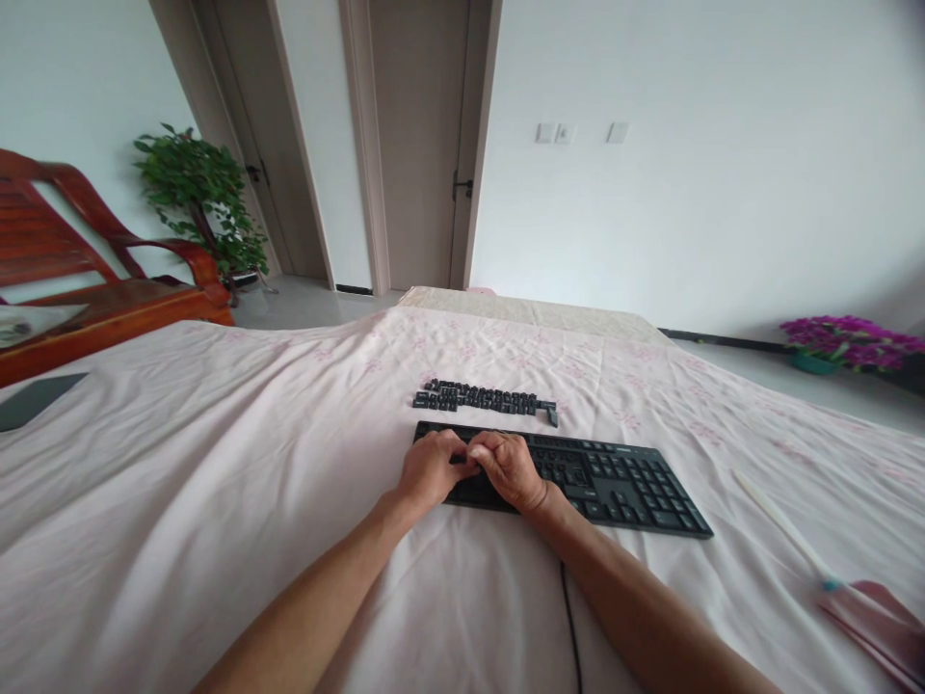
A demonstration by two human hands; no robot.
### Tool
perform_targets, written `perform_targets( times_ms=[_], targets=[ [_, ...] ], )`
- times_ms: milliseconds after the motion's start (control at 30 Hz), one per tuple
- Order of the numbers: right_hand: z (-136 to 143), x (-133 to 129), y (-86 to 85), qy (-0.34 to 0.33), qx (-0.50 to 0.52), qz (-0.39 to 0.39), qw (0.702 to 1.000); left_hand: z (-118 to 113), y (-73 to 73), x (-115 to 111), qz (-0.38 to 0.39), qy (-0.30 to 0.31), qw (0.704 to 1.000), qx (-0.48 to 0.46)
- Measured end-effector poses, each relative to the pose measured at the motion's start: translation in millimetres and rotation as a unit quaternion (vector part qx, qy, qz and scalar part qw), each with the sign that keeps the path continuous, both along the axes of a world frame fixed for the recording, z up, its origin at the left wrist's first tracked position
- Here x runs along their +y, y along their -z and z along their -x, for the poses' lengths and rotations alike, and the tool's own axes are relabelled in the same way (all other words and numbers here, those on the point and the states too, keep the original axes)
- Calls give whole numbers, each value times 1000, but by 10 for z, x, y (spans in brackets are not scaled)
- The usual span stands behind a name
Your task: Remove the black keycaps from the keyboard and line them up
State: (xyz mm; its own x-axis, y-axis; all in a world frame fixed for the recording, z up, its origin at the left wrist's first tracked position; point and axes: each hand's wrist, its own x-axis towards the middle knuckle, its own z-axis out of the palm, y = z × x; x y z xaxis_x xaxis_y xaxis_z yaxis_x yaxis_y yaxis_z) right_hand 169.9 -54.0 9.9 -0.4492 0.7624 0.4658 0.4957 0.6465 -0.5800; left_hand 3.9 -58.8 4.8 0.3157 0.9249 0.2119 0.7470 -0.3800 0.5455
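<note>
Left hand (434, 467) and right hand (508, 467) curled together over a long black plastic keyboard (578, 475) running toward 4 o'clock, can't tell if they're gripping anything tbh. Loose black plastic keycaps (486, 398) at their 12 o'clock.

Faces a plain white wall (686, 222) at two o'clock, square white wall plates (618, 132) at one, and a flat taupe door (419, 145) just short of twelve. Takes in a slatted reddish-brown wooden bench (126, 297) at nine, shiny grey floor (309, 302) just past nine, a leafy green plant (192, 188) at ten, and purple flowers (853, 339) at three.
</note>
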Motion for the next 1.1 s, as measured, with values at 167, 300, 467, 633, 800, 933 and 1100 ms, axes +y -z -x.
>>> perform_targets(
  times_ms=[167, 300, 467, 633, 800, 933, 1100],
  targets=[
    [-36, -44, 13, 30, 21, 6, 999, -59, 31, -60, 1, 23, 995, -93],
    [-44, -43, 36, 34, 34, 0, 999, -49, 66, -44, 17, 24, 988, -150],
    [-30, -42, -47, 51, 11, -84, 995, -23, 131, 25, 66, 12, 961, -268],
    [-29, -21, -223, 86, 14, -92, 992, -11, 208, 96, 89, -21, 935, -342],
    [21, 11, -274, 167, -101, -4, 981, 10, 234, 101, 77, -37, 920, -382],
    [48, 41, -221, 184, -142, 71, 970, 11, 232, 76, 67, -38, 924, -376],
    [50, 119, -168, 174, -111, 142, 968, 5, 195, 47, 60, -37, 930, -361]
  ],
)
